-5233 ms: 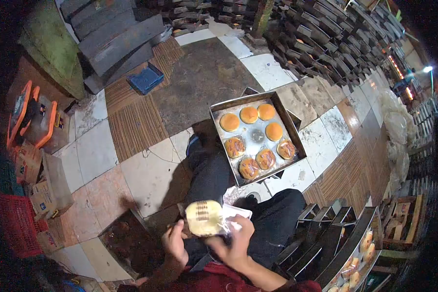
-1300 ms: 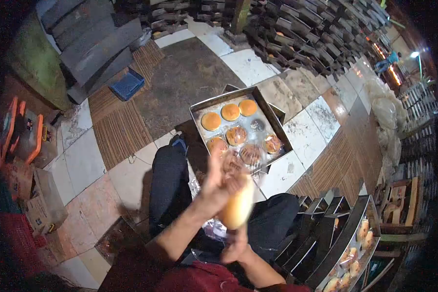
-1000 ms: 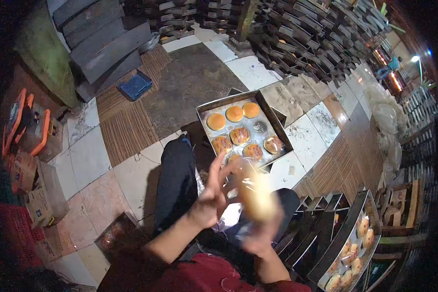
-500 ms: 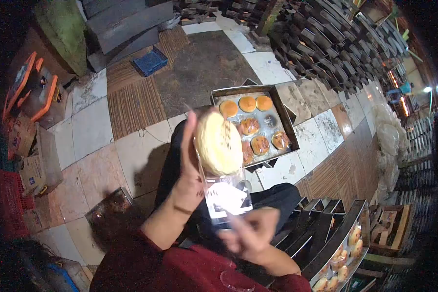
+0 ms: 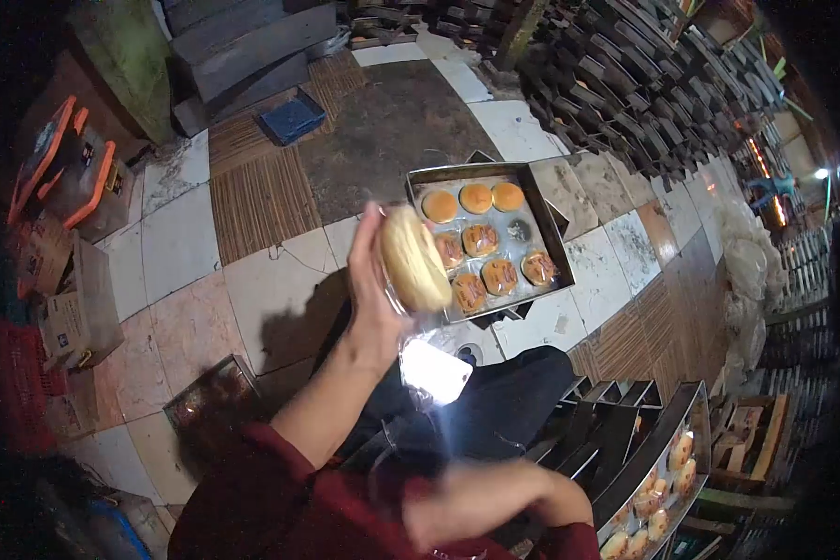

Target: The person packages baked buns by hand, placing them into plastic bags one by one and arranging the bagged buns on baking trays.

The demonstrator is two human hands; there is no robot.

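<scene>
My left hand (image 5: 371, 280) grips a pale round bun (image 5: 414, 261) that sits in a clear plastic wrapper, tilted so its side faces me. Below the bun, a glaring white rectangular patch (image 5: 434, 370) shows over my dark trousers; what it is I cannot make out. My right hand (image 5: 443, 513) is low, close to my dark red shirt, and smeared by motion, so its fingers cannot be read. Beyond the bun lies a square metal tray (image 5: 553, 229) with several buns; plain tops (image 5: 476, 198) fill the far row and topped ones (image 5: 499, 276) the nearer rows.
At lower right, another metal tray (image 5: 698, 420) holds several wrapped buns (image 5: 658, 495). Stacked dark trays (image 5: 625, 84) line the back. A blue basket (image 5: 291, 118) lies on the tiled floor. Cardboard boxes (image 5: 70, 327) and a red crate (image 5: 30, 359) stand left.
The bun has turned from its broad face to its side in my left hand. My right hand has moved down from the wrapper's lower end toward my body.
</scene>
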